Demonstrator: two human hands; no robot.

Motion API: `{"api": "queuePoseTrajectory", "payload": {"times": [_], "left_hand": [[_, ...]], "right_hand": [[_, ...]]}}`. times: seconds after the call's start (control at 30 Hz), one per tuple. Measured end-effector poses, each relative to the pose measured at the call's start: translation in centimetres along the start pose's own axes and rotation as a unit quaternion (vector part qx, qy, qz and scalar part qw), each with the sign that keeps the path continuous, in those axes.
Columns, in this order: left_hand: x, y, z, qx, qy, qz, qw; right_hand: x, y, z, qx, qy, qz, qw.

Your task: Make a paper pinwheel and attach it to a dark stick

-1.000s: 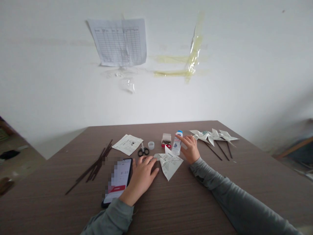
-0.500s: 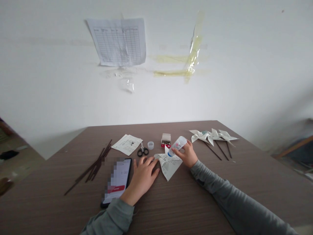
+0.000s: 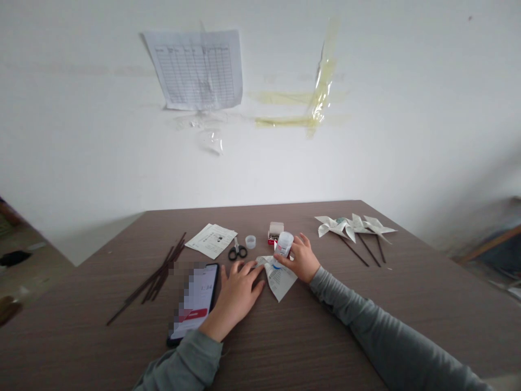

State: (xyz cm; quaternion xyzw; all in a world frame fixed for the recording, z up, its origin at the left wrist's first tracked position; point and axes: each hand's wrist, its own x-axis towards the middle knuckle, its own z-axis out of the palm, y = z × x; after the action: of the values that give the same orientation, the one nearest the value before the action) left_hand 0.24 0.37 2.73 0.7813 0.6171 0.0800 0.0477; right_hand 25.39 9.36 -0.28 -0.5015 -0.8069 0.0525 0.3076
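Observation:
My right hand (image 3: 304, 259) is wrapped round a clear glue bottle (image 3: 285, 243) with a blue tip. The bottle is tipped downward over the middle of a paper pinwheel (image 3: 280, 282) of printed paper; whether its tip touches the paper I cannot tell. Flat on the table with fingers spread, my left hand (image 3: 239, 293) has its fingertips at the pinwheel's left corner. Just beyond that hand lie black-handled scissors (image 3: 237, 251) and a small clear cap (image 3: 250, 241). A red and white box (image 3: 276, 231) of small pins or tacks stands behind the bottle.
Left of my hand lies a phone (image 3: 195, 301), with a bundle of dark sticks (image 3: 158, 271) further left. Printed paper squares (image 3: 211, 240) are stacked at the back. Several finished pinwheels (image 3: 353, 226) on sticks lie at the back right. A wall (image 3: 285, 174) rises behind the table.
My right hand has moved a little left with the glue bottle, which now stands more upright, tip still down. My left hand has stayed in place.

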Motion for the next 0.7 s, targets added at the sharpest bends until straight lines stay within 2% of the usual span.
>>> {"api": "queuePoseTrajectory", "payload": {"times": [0.17,0.4,0.7], "left_hand": [[0.1,-0.1,0.1,0.005,0.002,-0.001,1.000],[0.2,-0.4,0.4,0.003,0.005,0.007,1.000],[0.1,-0.2,0.4,0.012,0.008,0.001,1.000]], "right_hand": [[0.0,-0.7,-0.4,-0.012,-0.003,-0.032,0.999],[0.1,-0.8,-1.2,-0.018,-0.003,-0.010,1.000],[-0.1,-1.2,-0.7,-0.008,0.013,-0.038,0.999]]}}
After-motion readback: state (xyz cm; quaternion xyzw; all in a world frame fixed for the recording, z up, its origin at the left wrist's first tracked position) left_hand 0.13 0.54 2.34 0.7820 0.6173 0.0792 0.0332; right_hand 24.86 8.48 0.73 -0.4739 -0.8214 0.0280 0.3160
